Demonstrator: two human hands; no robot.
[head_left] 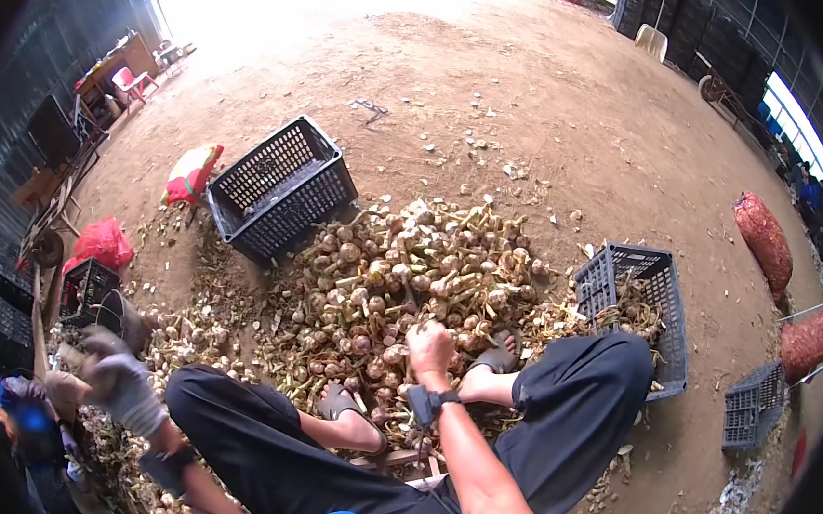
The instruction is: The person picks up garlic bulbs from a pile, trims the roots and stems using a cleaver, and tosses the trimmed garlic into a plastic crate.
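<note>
A heap of garlic bulbs (360, 296) with stalks still on lies on the dirt floor in front of my knees. My right hand (430, 348), bare with a dark band on its wrist, is closed in a fist over the near side of this heap. Whatever it holds is hidden. Out to the left, beyond my knee, is my left hand (123, 384) in a pale glove, smeared by motion. It is above paler garlic (202, 342) spread on the floor, and I cannot make out its fingers clearly.
A black crate (284, 213) stands behind the heap. Another crate (674, 326) at my right knee contains dry stalks. A dark bucket (123, 319) is at left, near another person (31, 420). Red net sacks (763, 243) and a grey crate (753, 407) lie far right.
</note>
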